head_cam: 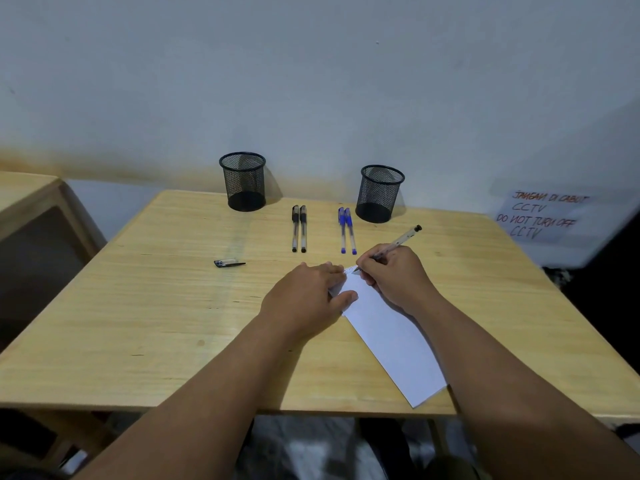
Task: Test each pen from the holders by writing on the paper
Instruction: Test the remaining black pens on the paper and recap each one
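Observation:
My right hand (394, 277) grips a clear pen (398, 241) with a black end, its tip on the far corner of a white sheet of paper (391, 336). Small scribbles show beside the tip. My left hand (306, 296) lies flat on the paper's left edge, fingers straight, thumb on the sheet. Two black pens (299, 228) and two blue pens (347, 231) lie side by side on the table beyond my hands. A left mesh holder (243, 181) and a right mesh holder (380, 194) stand at the back, and both look empty.
A pen cap (229, 263) lies on the wooden table (145, 306) to the left of my hands. The wall rises right behind the holders. A handwritten CCTV notice (543, 216) hangs at the right. Another wooden table (31, 202) stands at far left.

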